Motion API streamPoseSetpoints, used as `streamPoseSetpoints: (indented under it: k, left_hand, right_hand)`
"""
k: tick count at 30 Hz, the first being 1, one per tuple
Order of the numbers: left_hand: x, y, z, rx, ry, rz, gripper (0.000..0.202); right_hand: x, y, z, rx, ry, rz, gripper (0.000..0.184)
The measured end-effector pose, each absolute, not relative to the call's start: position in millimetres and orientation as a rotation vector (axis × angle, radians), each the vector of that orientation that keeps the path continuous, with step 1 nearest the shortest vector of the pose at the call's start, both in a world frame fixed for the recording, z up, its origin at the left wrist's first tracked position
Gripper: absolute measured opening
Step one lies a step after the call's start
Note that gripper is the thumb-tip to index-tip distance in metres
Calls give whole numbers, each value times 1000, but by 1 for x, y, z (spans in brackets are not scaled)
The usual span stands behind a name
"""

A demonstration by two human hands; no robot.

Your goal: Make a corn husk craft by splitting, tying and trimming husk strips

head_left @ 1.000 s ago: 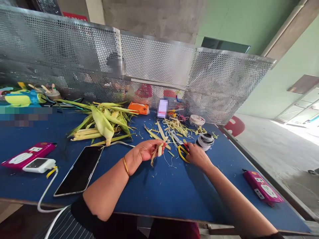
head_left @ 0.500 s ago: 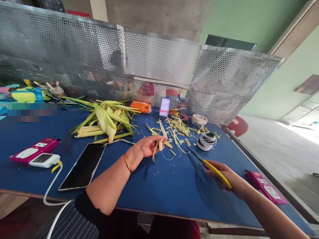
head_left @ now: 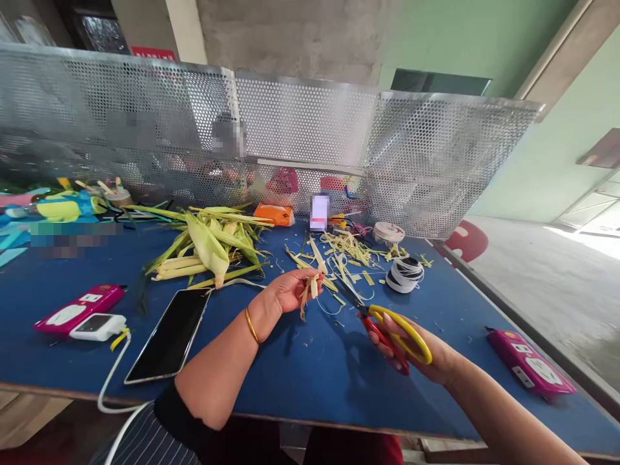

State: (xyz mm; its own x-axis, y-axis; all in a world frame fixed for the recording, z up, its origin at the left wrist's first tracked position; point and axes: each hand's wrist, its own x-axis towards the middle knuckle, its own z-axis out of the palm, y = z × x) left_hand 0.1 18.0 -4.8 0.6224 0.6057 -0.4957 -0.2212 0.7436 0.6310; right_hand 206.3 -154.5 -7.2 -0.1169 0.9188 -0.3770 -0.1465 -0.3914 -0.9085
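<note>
My left hand [head_left: 285, 294], a gold bangle on its wrist, pinches a small bundle of dried husk strips [head_left: 309, 290] just above the blue table [head_left: 310, 381]. To its right, my right hand [head_left: 416, 352] grips scissors [head_left: 387, 329] with one yellow and one red handle, the blades pointing up-left toward the bundle. A scatter of cut husk pieces [head_left: 339, 252] lies behind both hands. A spool of black and white thread [head_left: 405, 274] stands just past the scissors.
A pile of green corn husks [head_left: 208, 242] lies at centre left. A dark tablet [head_left: 169, 332], a white charger [head_left: 97, 326] and a pink power strip [head_left: 77, 307] sit at the left; another pink strip [head_left: 530, 361] at the right. A perforated metal screen [head_left: 300, 135] closes the far edge.
My right hand took the scissors from the scraps, drew them back toward me, then turned them so the blades point at the bundle. My left hand kept holding the bundle.
</note>
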Motion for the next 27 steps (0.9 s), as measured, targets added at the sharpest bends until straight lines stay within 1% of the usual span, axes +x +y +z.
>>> streamPoseSetpoints:
  k: [6, 11, 13, 15, 17, 19, 21, 24, 26, 27]
  left_hand:
    - [2, 15, -1, 561, 758, 507, 5]
    - [0, 15, 0, 546, 750, 524, 9]
    - [-2, 18, 0, 540, 729, 536, 9]
    - [-5, 21, 1, 528, 696, 549, 9]
    - [-8, 23, 3, 510, 665, 566, 9]
    - [-10, 24, 7, 500, 653, 596, 10]
    - [-11, 22, 11, 493, 697, 632, 10]
    - [-10, 19, 13, 504, 723, 615, 10]
    - [-9, 18, 13, 505, 735, 606, 11]
    - [-8, 18, 13, 499, 745, 609, 12]
  right_hand:
    - [182, -133, -5, -1444, -924, 1423, 50]
    - [179, -118, -13, -1619, -1025, 1238, 49]
    - [185, -119, -18, -1755, -1200, 1057, 45]
    - [193, -122, -22, -1967, -1447, 761, 39]
    - [199, -128, -26, -2178, -1656, 482, 40]
    - [202, -134, -26, -2337, -1787, 333, 42]
    - [203, -138, -21, -2411, -1909, 270, 39]
    - [207, -135, -3, -2426, -2117, 187, 28]
    - [218, -124, 13, -2494, -2093, 116, 36]
    - [226, -116, 20, -2554, -1972, 31, 39]
